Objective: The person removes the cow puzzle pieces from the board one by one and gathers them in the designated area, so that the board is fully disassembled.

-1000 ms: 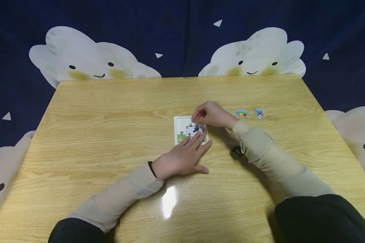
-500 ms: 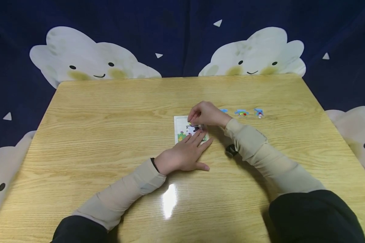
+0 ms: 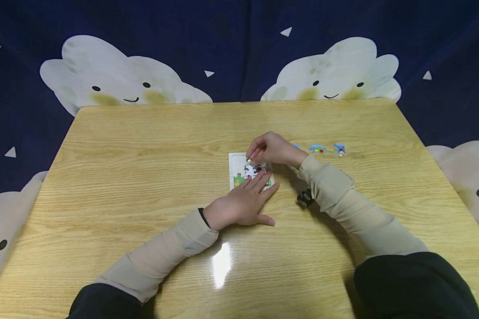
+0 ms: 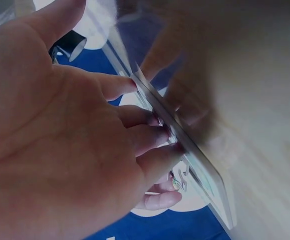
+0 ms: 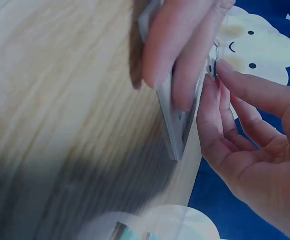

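A puzzle piece [image 5: 212, 70] is pinched between thumb and fingertips of the right hand [image 3: 276, 149], above the puzzle tray [image 3: 231, 170], on which the left hand's [image 3: 243, 207] straight fingers are laid. Since one second ago, the right hand has been shifted slightly leftward.

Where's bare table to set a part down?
Free: table left of the puzzle tray; also between the sleeves. Crowded: the tray, with left hand and right hand at it, and right of it, by the loose pieces.
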`<state>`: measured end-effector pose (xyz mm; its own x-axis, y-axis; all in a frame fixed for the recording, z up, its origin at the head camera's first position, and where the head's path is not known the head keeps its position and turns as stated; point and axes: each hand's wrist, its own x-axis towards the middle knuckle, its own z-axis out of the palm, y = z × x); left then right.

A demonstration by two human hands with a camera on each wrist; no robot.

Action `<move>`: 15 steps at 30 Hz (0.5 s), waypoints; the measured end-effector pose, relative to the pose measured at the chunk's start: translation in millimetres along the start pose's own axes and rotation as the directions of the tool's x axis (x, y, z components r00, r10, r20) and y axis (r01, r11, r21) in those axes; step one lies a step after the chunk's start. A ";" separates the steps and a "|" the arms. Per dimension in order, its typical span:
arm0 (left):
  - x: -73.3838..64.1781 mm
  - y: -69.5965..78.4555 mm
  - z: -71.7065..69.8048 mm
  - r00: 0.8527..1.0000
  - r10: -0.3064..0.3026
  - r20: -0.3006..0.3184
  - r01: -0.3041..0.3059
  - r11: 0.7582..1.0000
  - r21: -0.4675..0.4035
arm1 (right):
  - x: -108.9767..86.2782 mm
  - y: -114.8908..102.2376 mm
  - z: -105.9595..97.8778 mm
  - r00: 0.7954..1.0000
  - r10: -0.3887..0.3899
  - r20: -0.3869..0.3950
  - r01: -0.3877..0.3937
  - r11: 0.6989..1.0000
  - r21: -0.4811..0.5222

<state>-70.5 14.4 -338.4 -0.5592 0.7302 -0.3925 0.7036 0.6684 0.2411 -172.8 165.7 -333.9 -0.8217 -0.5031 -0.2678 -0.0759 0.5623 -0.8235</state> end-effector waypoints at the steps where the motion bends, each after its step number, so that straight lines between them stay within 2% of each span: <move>1: -0.1 0.0 0.0 1.000 0.000 0.000 0.000 1.000 -0.002 | 0.0 0.4 0.4 1.000 0.003 0.008 -0.003 1.000 0.010; 10: -0.5 0.9 -0.7 1.000 0.000 0.005 0.000 1.000 0.008 | -2.1 -0.3 2.6 1.000 0.001 0.028 0.000 1.000 -0.018; 15: 0.9 0.7 0.7 1.000 -0.008 0.011 0.008 1.000 0.019 | -4.1 -1.9 2.4 1.000 -0.003 -0.013 0.003 1.000 -0.029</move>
<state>-70.2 15.4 -339.2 -0.5597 0.7234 -0.4043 0.7074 0.6712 0.2217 -168.0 165.2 -332.4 -0.8288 -0.4961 -0.2586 -0.0943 0.5795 -0.8095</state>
